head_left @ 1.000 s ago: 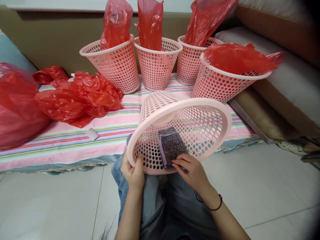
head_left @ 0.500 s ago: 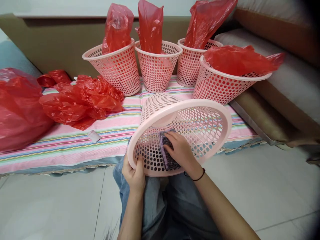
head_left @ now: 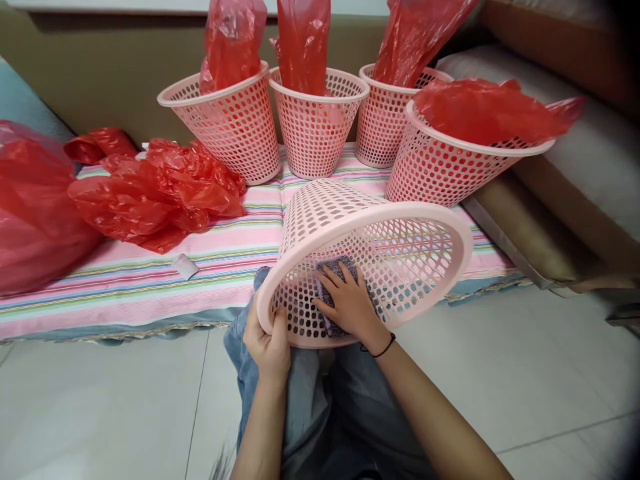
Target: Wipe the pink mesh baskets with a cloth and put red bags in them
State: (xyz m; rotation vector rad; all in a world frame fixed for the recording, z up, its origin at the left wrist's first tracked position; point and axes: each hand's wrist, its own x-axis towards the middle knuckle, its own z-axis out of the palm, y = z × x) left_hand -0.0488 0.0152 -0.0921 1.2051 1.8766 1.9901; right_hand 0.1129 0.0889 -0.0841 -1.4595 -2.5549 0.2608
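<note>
A pink perforated plastic basket (head_left: 345, 220) lies tipped on its side over my lap, its mouth turned toward me. My left hand (head_left: 270, 343) is closed on the rim at the left, thumb inside the opening. Inside the basket, my right hand (head_left: 350, 303) lies flat with fingers spread, pressing a dark grey-purple cloth (head_left: 325, 272) against the lower wall. Part of the cloth is hidden under the palm. Behind it stand several similar pink baskets, among them one in the middle (head_left: 313, 137) and one at the right (head_left: 440, 170), with red plastic bags in them.
Crumpled red plastic bags (head_left: 150, 193) and a bulky red bag (head_left: 37, 220) lie at the left on a striped cloth cover (head_left: 227, 257). A small whitish piece (head_left: 185, 267) rests near the front edge. Stacked cushions (head_left: 575, 153) rise at the right; below is tiled floor (head_left: 100, 407).
My right hand has shifted slightly left and flattened, its fingers now spread over the cloth. My left hand keeps its hold on the rim. The view has tilted down slightly.
</note>
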